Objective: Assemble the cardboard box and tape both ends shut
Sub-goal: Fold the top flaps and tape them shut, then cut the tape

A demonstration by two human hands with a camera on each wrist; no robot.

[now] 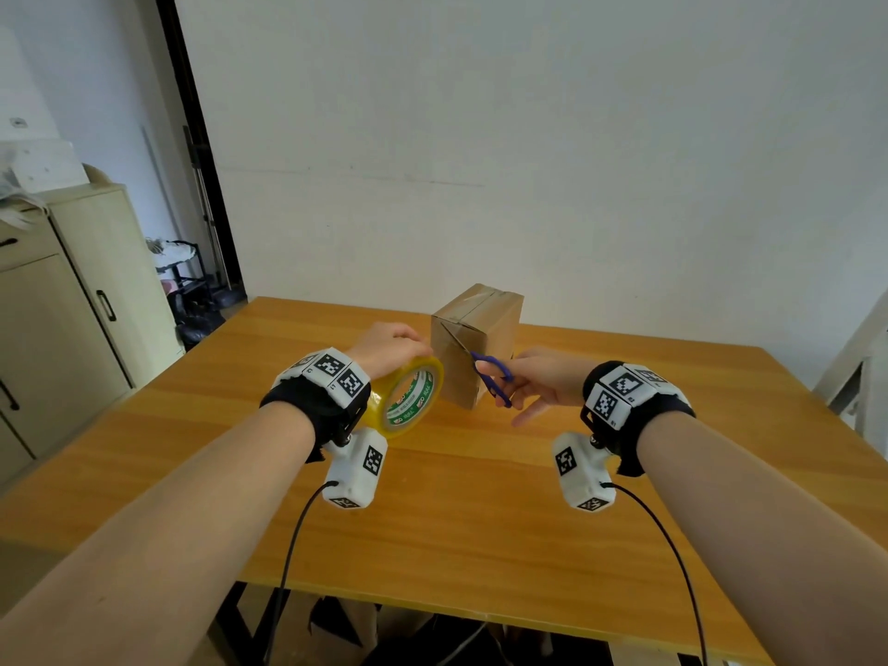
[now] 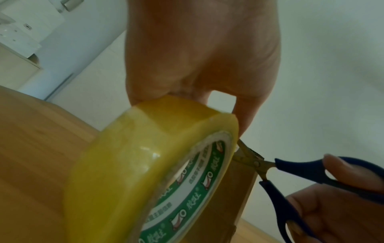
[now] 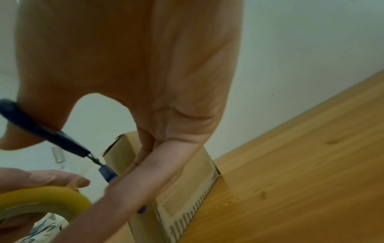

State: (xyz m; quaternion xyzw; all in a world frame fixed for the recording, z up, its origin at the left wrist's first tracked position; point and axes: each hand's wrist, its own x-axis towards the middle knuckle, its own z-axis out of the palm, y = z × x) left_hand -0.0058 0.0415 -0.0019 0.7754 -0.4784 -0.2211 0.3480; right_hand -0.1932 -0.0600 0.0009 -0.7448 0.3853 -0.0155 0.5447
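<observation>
A brown cardboard box point(image 1: 485, 329) stands upright near the table's middle, with tape along its top seam and down its near face. My left hand point(image 1: 391, 350) grips a yellow tape roll point(image 1: 408, 401) with a green-and-white core, held just left of the box. In the left wrist view the tape roll point(image 2: 145, 164) fills the foreground. My right hand point(image 1: 533, 382) holds blue-handled scissors point(image 1: 490, 377), thumb and fingers through the loops, blades parted against the box's near face. The scissors point(image 2: 290, 174) meet the box point(image 2: 234, 197) beside the roll. The right wrist view shows the box point(image 3: 187, 189).
The wooden table point(image 1: 480, 497) stretches wide around the box. A beige cabinet point(image 1: 72, 300) stands at the left, with a dark rack point(image 1: 187, 276) beyond it. A white wall lies behind the table, and a pale frame point(image 1: 860, 362) leans at the right edge.
</observation>
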